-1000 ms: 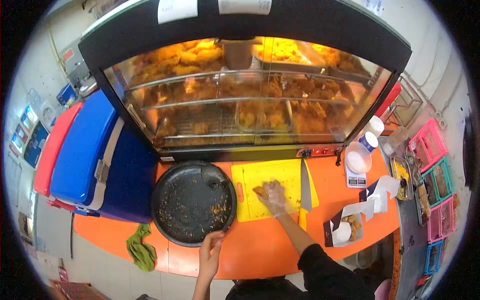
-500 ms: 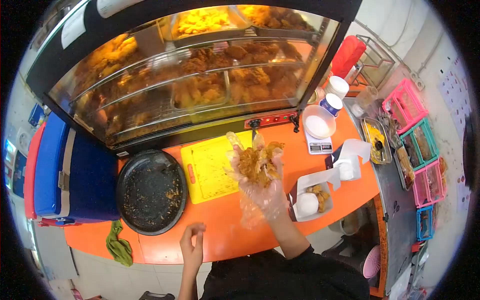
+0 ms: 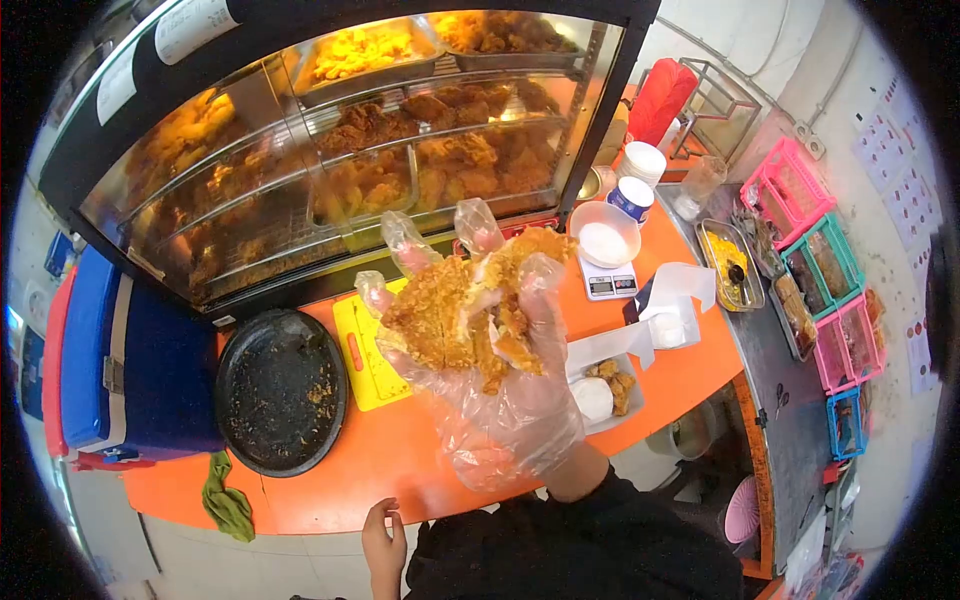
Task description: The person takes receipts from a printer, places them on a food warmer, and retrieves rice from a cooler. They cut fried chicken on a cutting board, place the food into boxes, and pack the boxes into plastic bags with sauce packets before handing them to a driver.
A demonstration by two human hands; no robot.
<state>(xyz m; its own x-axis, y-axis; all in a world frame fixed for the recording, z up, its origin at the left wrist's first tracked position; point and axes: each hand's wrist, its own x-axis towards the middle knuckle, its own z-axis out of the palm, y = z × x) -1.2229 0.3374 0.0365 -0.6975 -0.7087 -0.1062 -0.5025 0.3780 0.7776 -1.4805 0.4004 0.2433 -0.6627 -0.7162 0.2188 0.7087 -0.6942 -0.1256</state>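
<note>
My right hand [image 3: 482, 385], in a clear plastic glove, is raised palm up over the orange counter with its fingers spread and curved upward. On its palm lies cut fried chicken [image 3: 435, 315] with a golden crumb crust and pale meat showing at the cut faces. Behind that hand, partly hidden by it, is a yellow cutting board [image 3: 365, 350]. My left hand [image 3: 383, 545] is bare and hangs by the counter's front edge. Its fingers are slightly bent, the thumb stands apart, and nothing is in it.
A glass display cabinet [image 3: 370, 130] of fried food stands behind the counter [image 3: 390, 470]. To the left are a round black tray [image 3: 280, 390], a blue cooler box [image 3: 165, 360] and a green cloth [image 3: 228, 500]. Rightward sit a scale [image 3: 609, 283] and an open meal box [image 3: 640, 405].
My right hand has come up closer to the camera with the chicken, and its fingers have spread. My left hand has dropped lower. The view has shifted slightly.
</note>
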